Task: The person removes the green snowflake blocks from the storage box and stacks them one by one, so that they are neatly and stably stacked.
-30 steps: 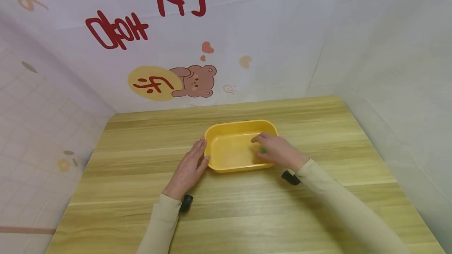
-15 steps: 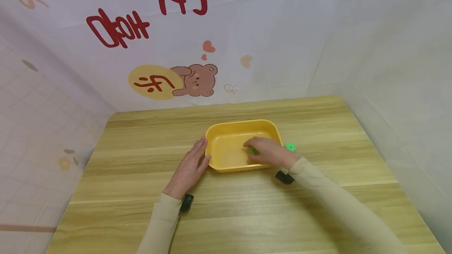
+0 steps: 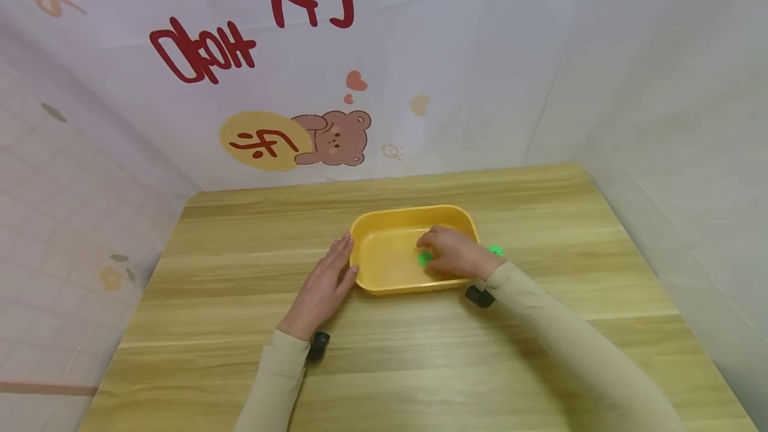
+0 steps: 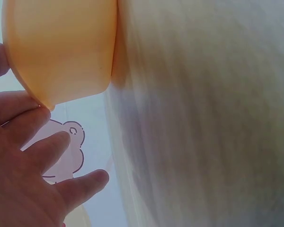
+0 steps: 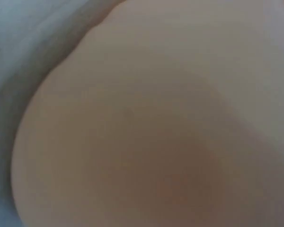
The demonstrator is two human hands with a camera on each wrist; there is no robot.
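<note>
A yellow tray with raised walls sits on the wooden table. My left hand rests against its left end, fingers extended; in the left wrist view fingertips touch the rim. Inside the tray, my right hand hangs over the right half with fingers and thumb apart. A small green disc shows between its fingertips, low in the tray. Another green disc, notched at the edge, is just outside the right end, partly hidden by the right wrist. Only blurred skin fills most of the right wrist view.
The wooden table spreads around the tray. White printed cloth stands behind and on both sides. A dark wrist device shows under each sleeve cuff.
My right hand moved left with a green disc, deeper into the tray, then shifted slightly back right while the disc showed farther left. The outer disc came into view. My left hand stayed put.
</note>
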